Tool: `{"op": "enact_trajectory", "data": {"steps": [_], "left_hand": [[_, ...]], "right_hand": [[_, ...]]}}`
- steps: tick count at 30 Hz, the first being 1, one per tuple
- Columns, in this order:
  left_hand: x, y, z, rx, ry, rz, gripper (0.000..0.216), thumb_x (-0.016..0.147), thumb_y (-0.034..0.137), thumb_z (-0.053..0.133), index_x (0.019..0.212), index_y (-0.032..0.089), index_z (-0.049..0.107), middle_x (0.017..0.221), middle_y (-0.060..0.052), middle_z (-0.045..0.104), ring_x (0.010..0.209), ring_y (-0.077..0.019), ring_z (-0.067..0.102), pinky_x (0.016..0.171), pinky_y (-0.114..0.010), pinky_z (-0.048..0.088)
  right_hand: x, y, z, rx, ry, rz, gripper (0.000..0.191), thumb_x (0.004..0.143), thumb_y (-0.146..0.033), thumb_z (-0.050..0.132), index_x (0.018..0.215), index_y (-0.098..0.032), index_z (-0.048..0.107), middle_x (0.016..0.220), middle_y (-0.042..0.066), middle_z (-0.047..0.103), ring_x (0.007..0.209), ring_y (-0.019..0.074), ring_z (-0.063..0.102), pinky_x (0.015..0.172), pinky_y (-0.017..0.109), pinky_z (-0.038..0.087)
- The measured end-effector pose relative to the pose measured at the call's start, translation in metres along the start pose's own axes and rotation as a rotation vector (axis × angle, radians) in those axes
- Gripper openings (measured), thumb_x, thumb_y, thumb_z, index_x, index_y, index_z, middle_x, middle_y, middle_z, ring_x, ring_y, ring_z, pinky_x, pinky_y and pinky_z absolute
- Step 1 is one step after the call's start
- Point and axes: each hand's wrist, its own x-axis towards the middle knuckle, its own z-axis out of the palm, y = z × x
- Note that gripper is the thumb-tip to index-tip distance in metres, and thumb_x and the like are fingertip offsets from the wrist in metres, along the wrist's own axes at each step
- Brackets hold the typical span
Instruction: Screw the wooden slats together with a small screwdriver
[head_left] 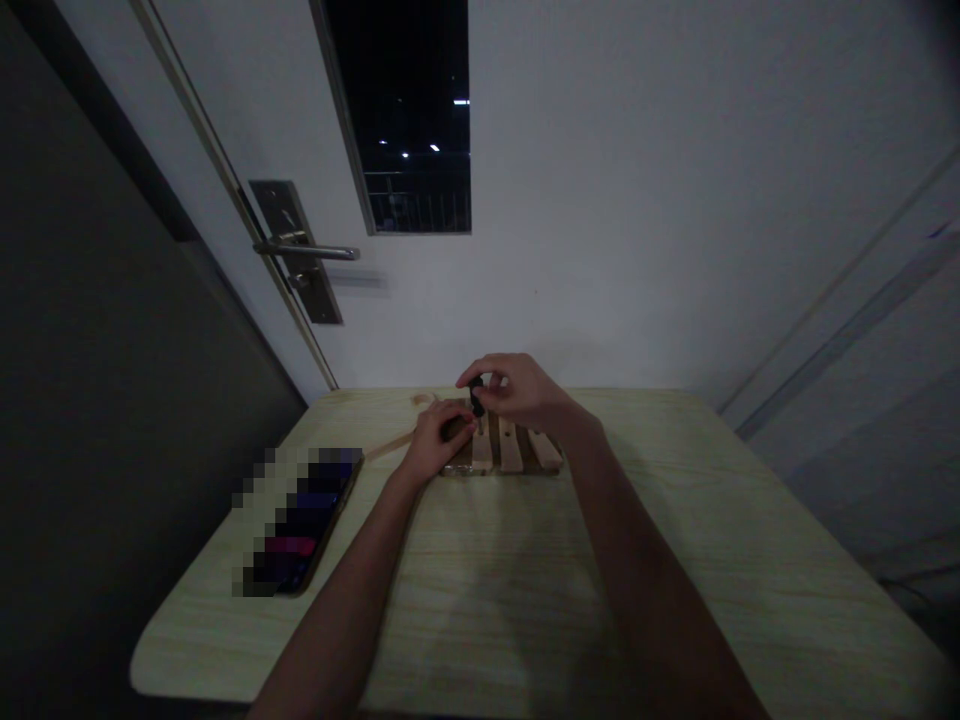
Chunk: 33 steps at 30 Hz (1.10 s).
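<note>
A small slatted wooden piece (510,452) lies on the pale wooden table (525,560) near its far edge. My left hand (435,440) rests closed on the piece's left end, fingers curled over it. My right hand (517,388) hovers just above the piece with its fingers pinched round a small dark tool (476,395) that points down at the slats. The tool is too dark and small to name.
A phone (307,525) with a lit screen lies on the table's left side. A thin pale strip (397,440) lies left of the wooden piece. Behind the table stands a white wall, with a door and its metal handle (307,250) at the left.
</note>
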Motion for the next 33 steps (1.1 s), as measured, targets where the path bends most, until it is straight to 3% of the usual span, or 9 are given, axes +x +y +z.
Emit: {"op": "enact_trajectory", "data": {"steps": [5, 11, 19, 27, 33], "left_hand": [[0.0, 0.0013, 0.0004, 0.015, 0.008, -0.02, 0.015, 0.081, 0.032, 0.061, 0.088, 0.019, 0.064, 0.093, -0.006, 0.067, 0.09, -0.0212, 0.059, 0.084, -0.038, 0.045], [0.0013, 0.0042, -0.0002, 0.001, 0.013, -0.031, 0.015, 0.08, 0.03, 0.062, 0.088, 0.019, 0.065, 0.097, -0.007, 0.067, 0.094, -0.0227, 0.059, 0.086, -0.04, 0.046], [0.0012, 0.003, 0.0, 0.015, 0.009, -0.021, 0.014, 0.08, 0.03, 0.061, 0.088, 0.019, 0.065, 0.096, -0.007, 0.068, 0.093, -0.0223, 0.06, 0.086, -0.039, 0.045], [0.0015, 0.0051, -0.0018, 0.033, -0.005, -0.019, 0.013, 0.08, 0.029, 0.061, 0.086, 0.018, 0.064, 0.094, -0.006, 0.067, 0.092, -0.0223, 0.059, 0.085, -0.038, 0.044], [0.0015, 0.0062, -0.0018, 0.03, -0.01, -0.029, 0.014, 0.08, 0.029, 0.06, 0.088, 0.018, 0.064, 0.094, -0.007, 0.068, 0.091, -0.0227, 0.058, 0.084, -0.038, 0.044]], "right_hand": [[0.0009, 0.0026, -0.0022, -0.013, -0.004, -0.031, 0.012, 0.072, -0.02, 0.063, 0.083, -0.016, 0.064, 0.073, -0.001, 0.06, 0.06, 0.0075, 0.047, 0.058, 0.02, 0.037], [0.0034, 0.0057, 0.0025, -0.045, 0.018, -0.018, 0.02, 0.069, -0.031, 0.07, 0.073, -0.017, 0.056, 0.071, -0.002, 0.057, 0.064, 0.0087, 0.048, 0.059, 0.021, 0.036], [0.0014, 0.0032, -0.0017, -0.01, -0.003, -0.061, 0.004, 0.072, -0.016, 0.062, 0.075, -0.015, 0.065, 0.075, 0.001, 0.063, 0.067, 0.0095, 0.053, 0.064, 0.023, 0.041], [0.0, -0.0017, 0.0003, -0.002, -0.001, 0.001, 0.032, 0.068, -0.004, 0.049, 0.088, -0.016, 0.07, 0.087, 0.004, 0.068, 0.07, 0.0101, 0.057, 0.063, 0.022, 0.042], [0.0009, 0.0057, -0.0011, -0.074, 0.049, -0.031, 0.023, 0.073, -0.012, 0.056, 0.091, -0.016, 0.069, 0.085, 0.003, 0.067, 0.066, 0.0091, 0.053, 0.063, 0.023, 0.041]]}}
